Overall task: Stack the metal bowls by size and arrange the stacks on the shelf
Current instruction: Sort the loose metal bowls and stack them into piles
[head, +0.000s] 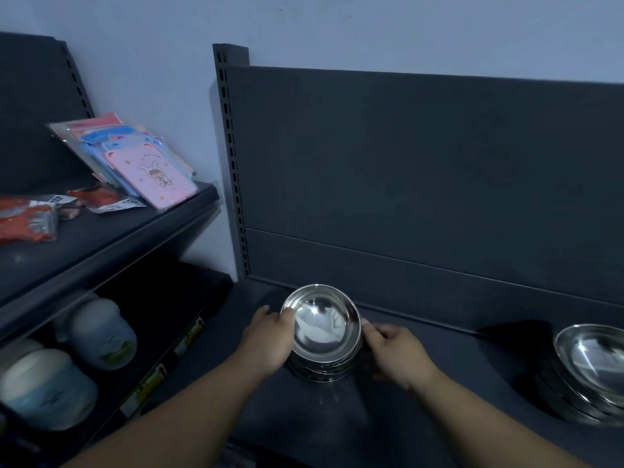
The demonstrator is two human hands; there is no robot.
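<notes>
Head view: my left hand (270, 339) and right hand (395, 349) clamp fingers on the small bowl stack (324, 332), seemingly resting on the shelf (422, 400); next, nudge it toward the larger stack (591, 373).

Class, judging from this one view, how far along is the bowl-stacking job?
Done: a larger stack of bowls sits on the shelf at the right. In hand: the left hand and right hand grip a smaller stack of bowls resting on the shelf. Left: positioning it; no loose bowls are visible.
</notes>
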